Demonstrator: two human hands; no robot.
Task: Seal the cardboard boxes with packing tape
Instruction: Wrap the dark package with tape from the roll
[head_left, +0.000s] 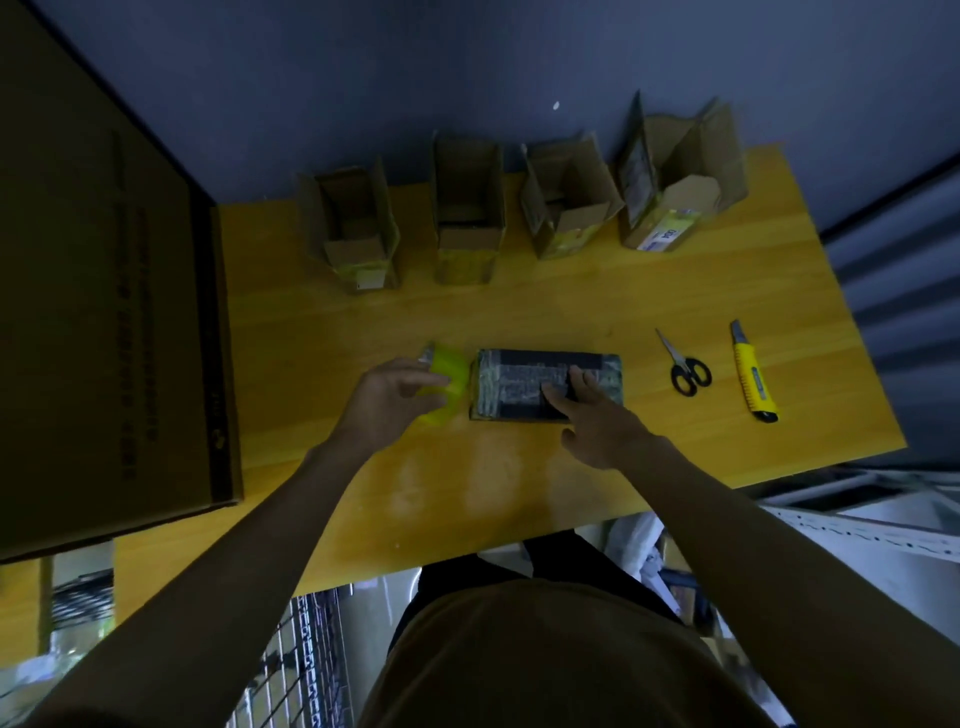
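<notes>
Head view: dark taped box (545, 385) lying mid-table (597, 306), pressed by straight fingers of right hand (597, 421). Yellow tape roll (448, 382) gripped by left hand (395, 402) at box's left end. Four open cardboard boxes (470, 213) ranged behind; contents indiscernible.

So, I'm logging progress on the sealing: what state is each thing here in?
Dark box: closed, taped over.
Four cardboard boxes: flaps open, unsealed.
Tape roll: held by left hand.
Right hand: fingers pressing the dark box's top.
Scissors: closed.
Utility knife: lying unused.
</notes>
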